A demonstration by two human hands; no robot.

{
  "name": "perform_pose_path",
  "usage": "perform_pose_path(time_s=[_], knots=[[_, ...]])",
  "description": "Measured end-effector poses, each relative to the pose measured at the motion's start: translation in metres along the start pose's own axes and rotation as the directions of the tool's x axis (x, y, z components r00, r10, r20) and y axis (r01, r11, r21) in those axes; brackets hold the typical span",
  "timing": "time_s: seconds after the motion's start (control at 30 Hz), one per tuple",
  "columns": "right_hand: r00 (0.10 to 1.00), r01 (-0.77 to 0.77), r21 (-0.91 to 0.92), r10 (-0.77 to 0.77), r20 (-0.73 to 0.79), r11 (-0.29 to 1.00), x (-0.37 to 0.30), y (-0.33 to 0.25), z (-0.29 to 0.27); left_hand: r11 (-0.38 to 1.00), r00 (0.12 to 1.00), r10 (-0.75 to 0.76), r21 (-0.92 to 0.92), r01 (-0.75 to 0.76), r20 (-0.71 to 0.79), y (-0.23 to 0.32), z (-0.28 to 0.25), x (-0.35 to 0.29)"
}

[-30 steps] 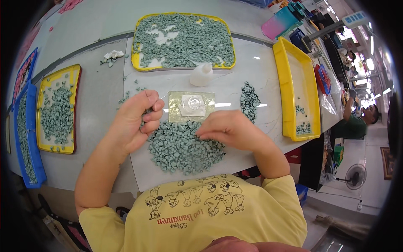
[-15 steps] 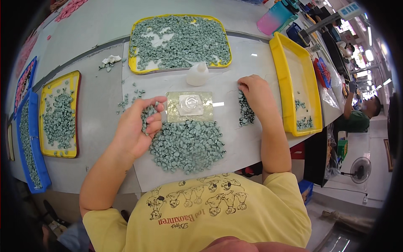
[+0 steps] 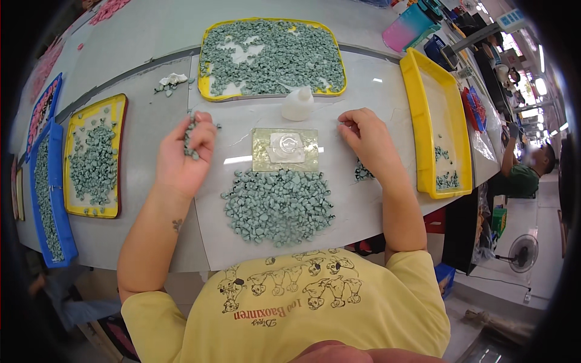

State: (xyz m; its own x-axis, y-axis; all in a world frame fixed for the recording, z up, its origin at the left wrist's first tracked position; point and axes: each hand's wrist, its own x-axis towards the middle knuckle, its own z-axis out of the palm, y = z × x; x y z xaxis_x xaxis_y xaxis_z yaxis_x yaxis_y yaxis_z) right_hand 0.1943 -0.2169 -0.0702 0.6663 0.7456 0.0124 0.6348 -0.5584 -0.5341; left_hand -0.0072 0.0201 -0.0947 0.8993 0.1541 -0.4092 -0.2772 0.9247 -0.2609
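Nearest the person, a pile point(image 3: 278, 206) of small grey-green pieces is lying on the pale worktop point(image 3: 363, 236), right in front of the yellow shirt point(image 3: 290, 308). Just beyond the pile, a flat clear mould point(image 3: 285, 149) is sitting square on the worktop, apart from both hands.

The left hand point(image 3: 181, 154) is hovering to the left of the mould, its grip curling loosely around a few green pieces point(image 3: 190, 138), with some of them showing between the fingers. The right hand point(image 3: 366, 136) is resting on the worktop to the right of the mould, its grip partly curled with the fingertips down; whether it is pinching anything cannot be told. A small heap point(image 3: 363, 172) of the same pieces is lying just beside that wrist.

Beyond the mould, a small white bottle point(image 3: 298, 104) is standing near the edge of a yellow tray point(image 3: 209, 91) that is holding many green pieces. To the right, another yellow tray point(image 3: 417, 109) is holding only a few. To the left, a third yellow tray point(image 3: 118, 151) is carrying more pieces, with a blue tray point(image 3: 57, 236) beside it. A scrap of white paper point(image 3: 170, 80) is lying near the far tray's left corner.
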Motion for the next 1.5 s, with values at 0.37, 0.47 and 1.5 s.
perform_pose_path(time_s=[0.37, 0.47, 1.5], knots=[[0.999, 0.031, 0.131, -0.027, -0.031, 0.991, 0.003, -0.007, 0.004, 0.986, 1.0, -0.02, 0.168, 0.016, 0.023, -0.01, -0.001, 0.009], [0.986, 0.166, 0.08, -0.163, -0.042, 0.983, 0.004, 0.0, 0.009, 0.941, 0.996, 0.074, 0.335, -0.052, -0.053, -0.022, 0.003, 0.009], [0.664, 0.718, -0.12, -0.727, -0.174, 0.685, 0.004, -0.04, 0.068, 0.604, 0.989, 0.012, 0.79, 0.11, -0.147, -0.026, -0.019, -0.021]])
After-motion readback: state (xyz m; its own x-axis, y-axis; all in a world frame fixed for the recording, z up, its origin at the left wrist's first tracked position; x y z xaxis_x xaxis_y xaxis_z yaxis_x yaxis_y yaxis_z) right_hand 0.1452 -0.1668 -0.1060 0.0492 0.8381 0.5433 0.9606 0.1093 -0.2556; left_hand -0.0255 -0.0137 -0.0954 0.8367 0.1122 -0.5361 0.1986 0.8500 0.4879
